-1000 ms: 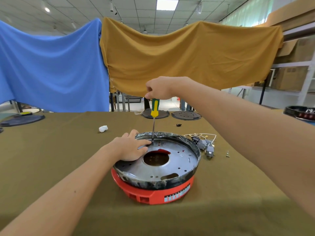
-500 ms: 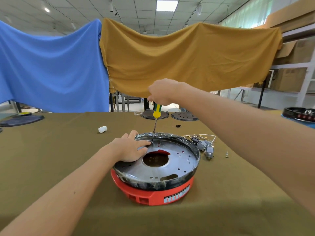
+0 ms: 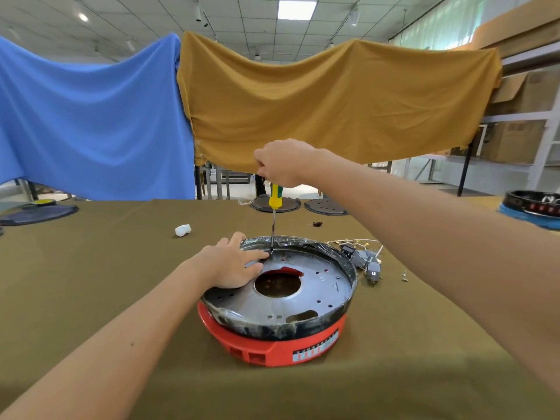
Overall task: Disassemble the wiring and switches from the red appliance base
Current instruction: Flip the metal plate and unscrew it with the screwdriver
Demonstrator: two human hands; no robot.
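The red appliance base [image 3: 272, 348] sits in the middle of the olive-covered table, with a round metal plate [image 3: 318, 286] with a dark rim on top of it. My left hand [image 3: 230, 265] rests flat on the plate's left side, fingers spread. My right hand [image 3: 280, 162] grips the top of a yellow and green screwdriver [image 3: 275, 200], held upright. Its tip touches the plate's far part, just beside my left fingertips. A bundle of grey switches and white wiring [image 3: 363, 257] lies on the cloth to the right of the plate.
A small screw [image 3: 404, 276] lies right of the wiring. A white lump [image 3: 183, 230] and a small dark piece [image 3: 317, 224] sit farther back. Two dark round plates [image 3: 325, 206] lie at the far edge, another dark disc [image 3: 39, 212] at far left, a black appliance [image 3: 533, 204] at right.
My right hand has stayed on the upright screwdriver, shifting only slightly on the handle. My left hand keeps its place on the plate.
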